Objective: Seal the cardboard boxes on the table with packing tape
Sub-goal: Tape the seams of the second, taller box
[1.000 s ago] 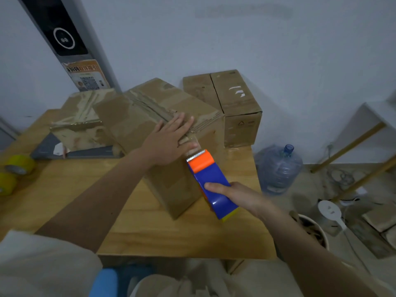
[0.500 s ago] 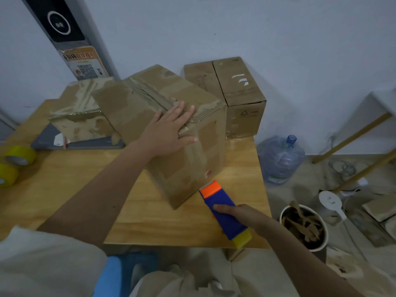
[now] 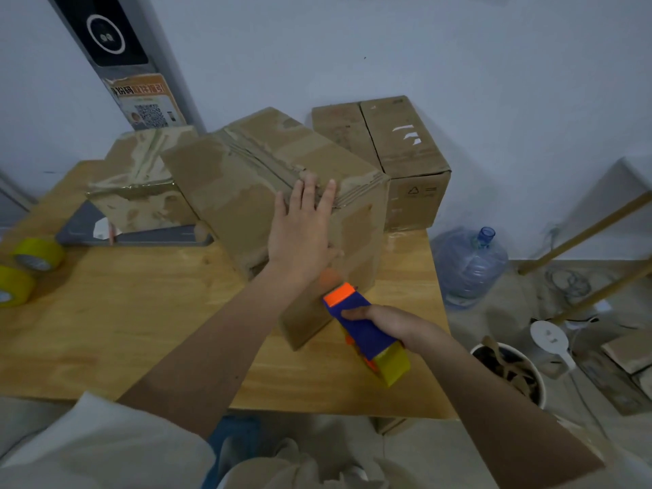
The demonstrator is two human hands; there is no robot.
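Observation:
A large worn cardboard box stands in the middle of the wooden table, with tape strips along its top seam. My left hand lies flat on the box's near top edge, fingers spread. My right hand grips a blue tape dispenser with an orange head and yellow tail. The orange head touches the lower near side of the box. A second taped box sits behind on the left. A third box stands at the back right against the wall.
Two yellow tape rolls lie at the table's left edge. A grey flat item lies under the left box. On the floor to the right are a water jug, a white bucket of scraps and wooden poles.
My right hand first dropped the dispenser from the box's top corner to the table, then lifted it against the box's lower side. My left hand slid toward the box's near edge.

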